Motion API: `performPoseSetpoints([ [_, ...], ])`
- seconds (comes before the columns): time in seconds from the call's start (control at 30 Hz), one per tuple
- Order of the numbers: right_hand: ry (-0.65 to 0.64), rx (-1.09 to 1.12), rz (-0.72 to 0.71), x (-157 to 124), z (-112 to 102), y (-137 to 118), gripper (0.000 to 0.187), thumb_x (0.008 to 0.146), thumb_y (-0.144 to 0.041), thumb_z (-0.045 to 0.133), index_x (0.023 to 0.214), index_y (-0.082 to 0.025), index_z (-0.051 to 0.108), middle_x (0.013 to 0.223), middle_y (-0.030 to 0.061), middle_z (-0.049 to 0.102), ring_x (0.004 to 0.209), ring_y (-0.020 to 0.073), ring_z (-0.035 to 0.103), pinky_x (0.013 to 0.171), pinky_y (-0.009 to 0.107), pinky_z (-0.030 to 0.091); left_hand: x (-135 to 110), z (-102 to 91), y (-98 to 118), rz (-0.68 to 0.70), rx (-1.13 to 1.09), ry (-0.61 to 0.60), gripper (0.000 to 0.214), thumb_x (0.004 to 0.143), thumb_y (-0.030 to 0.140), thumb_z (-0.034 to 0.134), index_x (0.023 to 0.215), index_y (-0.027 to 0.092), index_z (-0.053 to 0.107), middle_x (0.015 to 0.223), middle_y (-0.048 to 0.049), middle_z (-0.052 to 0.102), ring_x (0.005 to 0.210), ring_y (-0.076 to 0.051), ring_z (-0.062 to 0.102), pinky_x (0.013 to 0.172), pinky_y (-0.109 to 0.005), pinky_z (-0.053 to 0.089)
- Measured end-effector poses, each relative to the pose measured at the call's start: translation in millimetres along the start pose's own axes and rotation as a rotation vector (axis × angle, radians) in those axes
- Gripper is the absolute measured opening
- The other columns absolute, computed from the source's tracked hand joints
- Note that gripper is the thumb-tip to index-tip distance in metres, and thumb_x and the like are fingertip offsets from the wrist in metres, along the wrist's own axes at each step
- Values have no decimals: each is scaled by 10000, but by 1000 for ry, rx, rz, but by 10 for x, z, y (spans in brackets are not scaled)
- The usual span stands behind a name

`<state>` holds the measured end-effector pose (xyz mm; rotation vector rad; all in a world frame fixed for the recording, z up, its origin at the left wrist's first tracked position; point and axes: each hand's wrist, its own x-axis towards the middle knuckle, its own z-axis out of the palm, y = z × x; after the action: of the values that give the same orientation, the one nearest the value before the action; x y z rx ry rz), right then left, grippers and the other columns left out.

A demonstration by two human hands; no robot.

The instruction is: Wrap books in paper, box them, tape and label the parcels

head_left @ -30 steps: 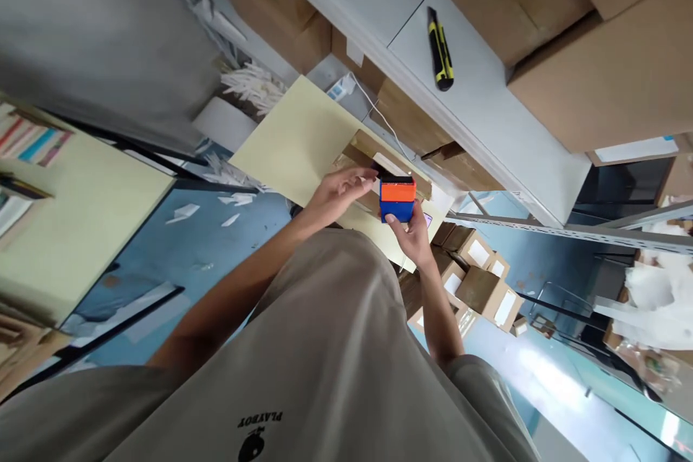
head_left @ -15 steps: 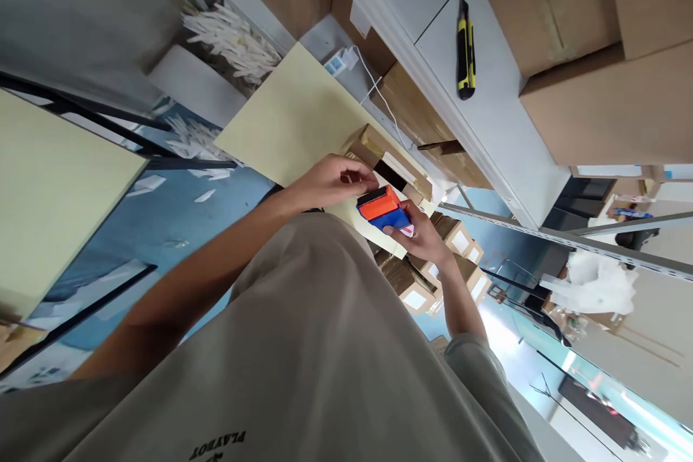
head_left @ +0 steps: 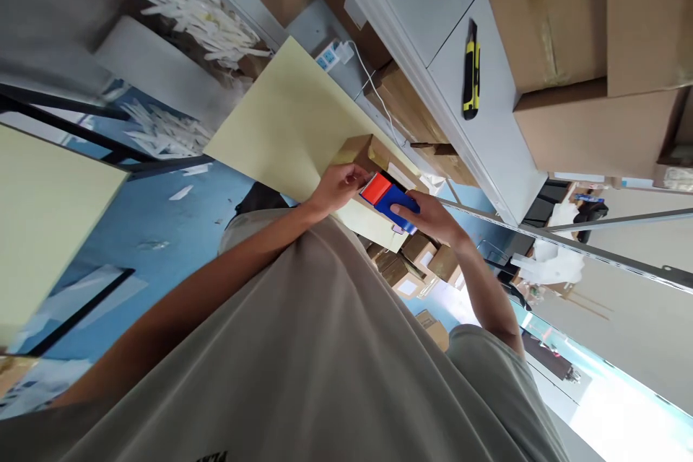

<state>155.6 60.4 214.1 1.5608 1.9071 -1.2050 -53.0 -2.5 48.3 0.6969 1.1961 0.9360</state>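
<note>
My right hand [head_left: 433,216] grips a blue and red tape dispenser [head_left: 393,203], its thumb lying across the blue side. At the dispenser's red front end, the fingers of my left hand [head_left: 340,186] are pinched together; what is between them is too small to make out. Just behind the dispenser, a taped cardboard box [head_left: 360,150] lies on a pale yellow tabletop [head_left: 292,112]. My hands and the dispenser cover part of that box.
A yellow and black utility knife [head_left: 471,76] lies on a grey shelf [head_left: 495,123] beside large cardboard boxes [head_left: 546,14]. A power strip [head_left: 327,56] with a white cable sits behind the tabletop. Smaller labelled boxes [head_left: 408,281] stand on the floor beyond my right hand.
The tape dispenser has turned in my right hand, so more of its blue side shows. My left fingers stay close to its front end. The whole view has shifted slightly.
</note>
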Motion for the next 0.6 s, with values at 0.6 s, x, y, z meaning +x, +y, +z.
performPoseSetpoints([
  [0.6, -30, -214, 279, -60, -805, -831, 879, 879, -1117, 541, 785, -248, 633, 691, 56, 691, 655, 219, 648, 638, 368, 414, 735, -463, -538, -229, 18, 253, 164, 995, 222, 708, 832, 214, 687, 917, -59, 790, 839, -184, 668, 851, -326, 514],
])
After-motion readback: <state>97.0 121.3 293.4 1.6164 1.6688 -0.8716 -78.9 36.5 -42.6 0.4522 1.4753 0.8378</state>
